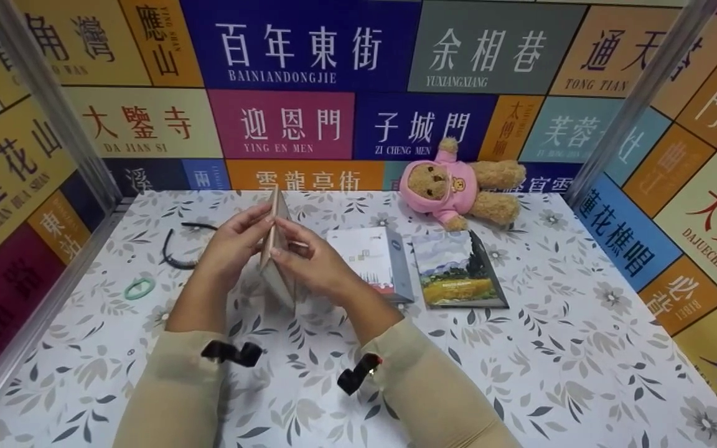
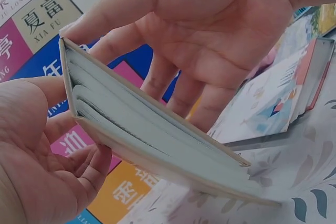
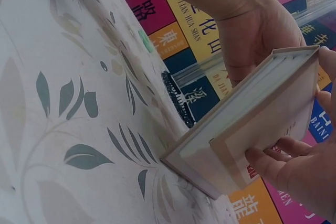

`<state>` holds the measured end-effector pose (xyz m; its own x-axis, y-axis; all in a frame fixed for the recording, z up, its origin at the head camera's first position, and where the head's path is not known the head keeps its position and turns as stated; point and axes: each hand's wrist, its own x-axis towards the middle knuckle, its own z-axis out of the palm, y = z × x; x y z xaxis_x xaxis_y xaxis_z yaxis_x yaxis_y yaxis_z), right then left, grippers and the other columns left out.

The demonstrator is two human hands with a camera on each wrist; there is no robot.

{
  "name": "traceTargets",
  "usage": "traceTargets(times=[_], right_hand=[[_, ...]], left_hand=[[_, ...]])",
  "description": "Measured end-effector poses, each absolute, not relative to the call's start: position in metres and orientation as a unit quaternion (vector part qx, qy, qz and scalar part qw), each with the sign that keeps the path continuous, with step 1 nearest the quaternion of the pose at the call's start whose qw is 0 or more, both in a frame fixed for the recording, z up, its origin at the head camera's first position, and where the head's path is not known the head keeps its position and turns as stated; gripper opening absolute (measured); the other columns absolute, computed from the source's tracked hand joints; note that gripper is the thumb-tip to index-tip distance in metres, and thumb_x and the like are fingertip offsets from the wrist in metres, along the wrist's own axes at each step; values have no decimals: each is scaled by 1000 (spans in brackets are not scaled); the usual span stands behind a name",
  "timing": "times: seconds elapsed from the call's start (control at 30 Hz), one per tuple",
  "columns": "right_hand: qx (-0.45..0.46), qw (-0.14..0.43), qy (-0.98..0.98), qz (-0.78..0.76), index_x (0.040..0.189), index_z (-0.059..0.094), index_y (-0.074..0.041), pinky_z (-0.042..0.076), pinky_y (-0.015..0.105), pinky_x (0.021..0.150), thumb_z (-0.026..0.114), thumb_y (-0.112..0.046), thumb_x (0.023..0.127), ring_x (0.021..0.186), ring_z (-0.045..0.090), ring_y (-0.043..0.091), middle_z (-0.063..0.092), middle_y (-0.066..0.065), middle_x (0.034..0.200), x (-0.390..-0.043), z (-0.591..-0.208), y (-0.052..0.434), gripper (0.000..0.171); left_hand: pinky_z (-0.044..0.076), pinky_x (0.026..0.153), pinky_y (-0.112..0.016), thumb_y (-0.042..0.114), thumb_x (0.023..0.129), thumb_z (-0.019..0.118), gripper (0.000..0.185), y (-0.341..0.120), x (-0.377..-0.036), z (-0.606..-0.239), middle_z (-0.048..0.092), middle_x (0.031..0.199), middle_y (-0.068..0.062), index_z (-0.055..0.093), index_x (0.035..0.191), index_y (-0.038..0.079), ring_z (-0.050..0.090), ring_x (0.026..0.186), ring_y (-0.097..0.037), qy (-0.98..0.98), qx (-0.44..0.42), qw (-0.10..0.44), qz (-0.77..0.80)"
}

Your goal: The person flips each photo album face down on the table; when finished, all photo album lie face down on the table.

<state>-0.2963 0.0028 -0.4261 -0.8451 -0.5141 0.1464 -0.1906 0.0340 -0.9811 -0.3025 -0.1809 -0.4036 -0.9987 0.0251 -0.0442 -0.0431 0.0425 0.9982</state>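
Note:
A hardcover book [image 1: 279, 280] with pale brown covers stands tilted on edge above the table, between both hands. My left hand [image 1: 231, 242] holds it from the left, near the spine. From the right, my right hand [image 1: 324, 264] grips the book, its thumb on the cover that faces me. The left wrist view shows the page block [image 2: 131, 114] end-on, with gaps between some pages and the covers slightly spread. In the right wrist view, fingers of the right hand [image 3: 302, 166] lie against a cover bearing a small red mark, partly hidden by them.
Right of the hands lie a thick white book-like item [image 1: 358, 255] and a book with a painted landscape cover [image 1: 458, 274]. Behind them a teddy bear [image 1: 455, 193] in pink leans by the wall. A black headband [image 1: 178, 264] and a green ring [image 1: 137, 297] lie left.

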Motion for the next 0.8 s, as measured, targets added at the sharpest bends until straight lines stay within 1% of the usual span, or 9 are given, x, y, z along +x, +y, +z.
traceTargets(times=[0.1,0.2,0.27,0.37,0.47,0.53,0.6,0.7,0.8], right_hand=[[-242,135,703,-655,147,41,-44,50,38,104,66,-42,93,135,50,27,48,-2,147,-297,-427,4,60],[-237,150,695,-662,148,40,-43,51,38,103,67,-38,92,133,51,25,47,-2,146,-298,-428,5,62],[-232,161,690,-667,149,40,-41,51,38,102,68,-34,92,133,52,24,46,-1,148,-299,-429,6,63],[-214,167,692,-669,147,43,-40,52,37,101,71,-32,90,130,54,22,46,-2,148,-301,-432,6,64],[-192,175,692,-673,145,45,-41,52,40,100,73,-30,89,129,54,22,45,-3,148,-302,-434,7,64],[-174,179,693,-676,142,47,-45,52,42,100,75,-30,87,130,53,22,45,-4,149,-303,-435,7,63],[-157,184,699,-673,139,48,-48,52,44,100,76,-31,85,132,51,23,43,-5,150,-303,-435,8,63],[-143,187,711,-663,136,49,-52,52,47,100,77,-35,84,135,48,23,43,-6,151,-303,-435,9,62],[-144,183,718,-656,136,49,-52,52,48,99,77,-38,84,133,51,23,45,-6,149,-303,-435,10,61]], left_hand=[[45,107,-39,43,93,65,60,-181,-301,-405,50,148,-1,49,146,23,53,129,-19,732,-2,28,681],[46,106,-36,42,91,69,66,-181,-301,-407,47,152,-1,46,149,21,53,130,-20,738,-3,33,674],[46,107,-36,39,90,71,68,-182,-303,-408,44,153,-1,44,150,21,51,132,-20,740,-13,34,672],[45,110,-37,29,89,73,73,-182,-305,-410,41,155,-2,39,152,19,47,136,-21,733,-26,33,678],[42,113,-38,20,89,73,76,-183,-307,-412,38,157,-4,34,154,16,44,139,-21,723,-35,32,690],[42,113,-36,18,89,72,76,-184,-308,-413,38,157,-4,32,155,14,45,138,-21,716,-47,38,695],[43,112,-34,21,90,71,74,-185,-310,-415,41,156,-4,34,154,15,46,137,-20,714,-65,52,695],[47,107,-31,29,91,70,68,-185,-311,-416,46,151,-2,40,152,18,51,132,-18,716,-91,77,688],[50,103,-31,31,92,69,63,-183,-310,-415,51,147,-2,45,149,20,54,128,-18,720,-93,86,683]])
